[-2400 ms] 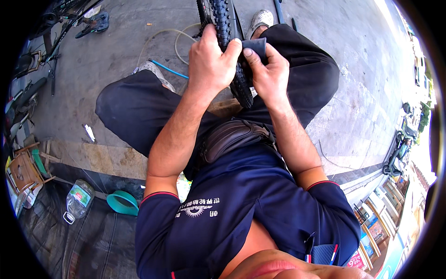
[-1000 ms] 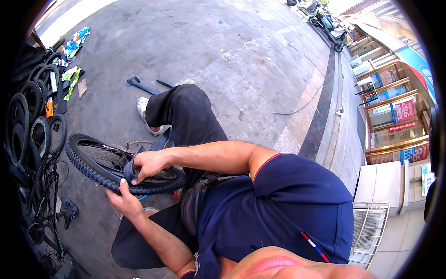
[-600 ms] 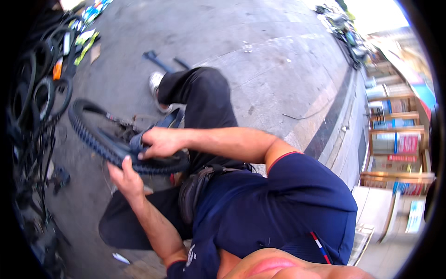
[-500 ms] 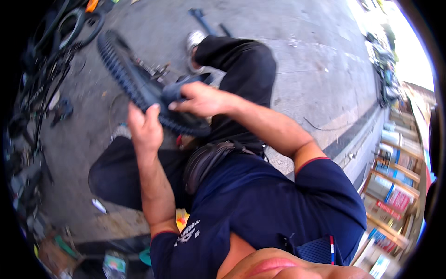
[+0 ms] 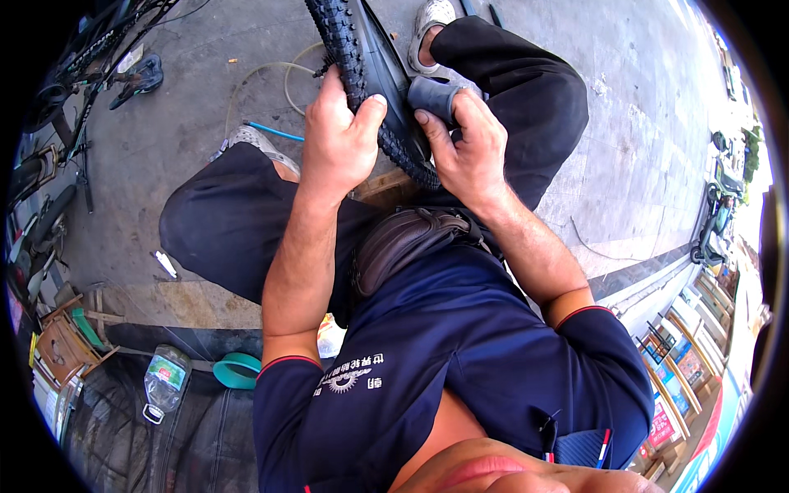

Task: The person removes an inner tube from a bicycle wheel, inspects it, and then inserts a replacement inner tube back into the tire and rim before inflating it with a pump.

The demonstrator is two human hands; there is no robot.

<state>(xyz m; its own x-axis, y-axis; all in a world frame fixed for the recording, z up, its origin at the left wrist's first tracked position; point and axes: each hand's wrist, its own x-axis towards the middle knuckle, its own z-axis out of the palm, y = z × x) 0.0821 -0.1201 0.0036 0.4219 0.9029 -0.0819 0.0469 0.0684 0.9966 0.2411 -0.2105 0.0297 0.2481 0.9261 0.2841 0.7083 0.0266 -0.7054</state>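
Between the person's knees [image 5: 563, 107] I see a knobbly black tyre [image 5: 341, 49], its long axis slanting down rightward toward the waist pouch [image 5: 411, 246]. The left hand [image 5: 341, 140] grips its tread; the right hand [image 5: 472, 148] pinches a dark rubbery strip [image 5: 431, 97] beside it. White lettering [image 5: 349, 376] marks the navy shirt [image 5: 509, 370]; a coloured label [image 5: 168, 372] sits on a clear bottle [image 5: 164, 397].

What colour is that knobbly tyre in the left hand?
The tyre is black, seen in the head view.
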